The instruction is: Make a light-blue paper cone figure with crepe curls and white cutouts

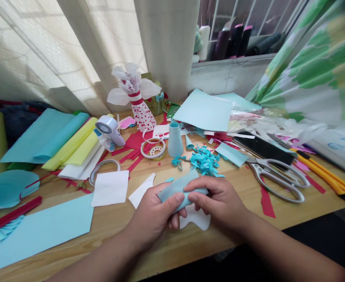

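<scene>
Between my hands, near the table's front edge, is a piece of light blue paper (176, 183), bent or folded over. My left hand (160, 207) grips its left end, thumb on top and fingers curled beneath. At its right end my right hand (216, 196) pinches the paper between thumb and fingers. Below them a white paper cutout (196, 217) with a curved edge lies partly hidden. Just beyond stand a light blue paper cone with an open top (175, 141) and a small blue cone (189, 142), beside a heap of blue paper shreds (205, 161).
Large scissors (278, 176) and a yellow utility knife (322, 172) lie to the right, near a dark phone (263, 148). Tape rolls (153, 149), a small handheld fan (109, 129) and a wrapped paper bouquet (141, 109) are farther back. Blue card (49, 231) covers the left front.
</scene>
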Tool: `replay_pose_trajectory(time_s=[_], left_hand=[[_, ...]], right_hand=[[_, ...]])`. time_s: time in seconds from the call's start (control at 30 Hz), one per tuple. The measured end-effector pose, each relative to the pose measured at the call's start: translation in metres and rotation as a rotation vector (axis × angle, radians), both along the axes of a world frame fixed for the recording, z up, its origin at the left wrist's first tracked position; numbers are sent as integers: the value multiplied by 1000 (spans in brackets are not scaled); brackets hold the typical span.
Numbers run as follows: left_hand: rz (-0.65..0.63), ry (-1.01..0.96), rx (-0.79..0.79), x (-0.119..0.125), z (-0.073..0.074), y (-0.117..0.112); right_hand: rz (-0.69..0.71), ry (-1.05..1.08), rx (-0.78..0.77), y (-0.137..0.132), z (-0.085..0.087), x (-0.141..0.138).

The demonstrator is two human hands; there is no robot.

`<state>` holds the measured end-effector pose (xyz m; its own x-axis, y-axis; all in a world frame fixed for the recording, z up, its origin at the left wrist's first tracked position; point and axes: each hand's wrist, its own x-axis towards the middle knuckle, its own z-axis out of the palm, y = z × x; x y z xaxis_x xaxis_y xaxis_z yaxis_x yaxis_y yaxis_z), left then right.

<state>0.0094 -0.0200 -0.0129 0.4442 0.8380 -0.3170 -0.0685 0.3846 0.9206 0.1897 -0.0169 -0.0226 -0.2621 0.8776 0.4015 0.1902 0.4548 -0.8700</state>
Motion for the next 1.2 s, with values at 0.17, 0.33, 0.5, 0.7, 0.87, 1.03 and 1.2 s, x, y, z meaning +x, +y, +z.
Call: replay_pose_trajectory(time_s=[0.17, 0.33, 0.5, 0.7, 0.87, 1.03, 1.2], left_hand=[[-27, -91, -110, 1, 1, 1], [-37, -82, -76, 0, 2, 2], [-102, 64, 61, -2, 4, 1], [-170, 76, 77, 0, 4, 1], [-189, 98, 62, 1, 3, -1], [-248, 20, 53, -1, 0, -1], [-299, 34, 30, 0, -2, 0]], right_hand=[[96, -67, 200, 5, 3, 4], [45, -61, 133, 6, 7, 4], [-44, -50, 31, 3, 5, 2], [1, -31, 154, 6, 4, 2], [117, -104, 169, 6, 5, 7], [139, -122, 148, 8, 8, 9], [137, -151, 63, 8, 13, 9]])
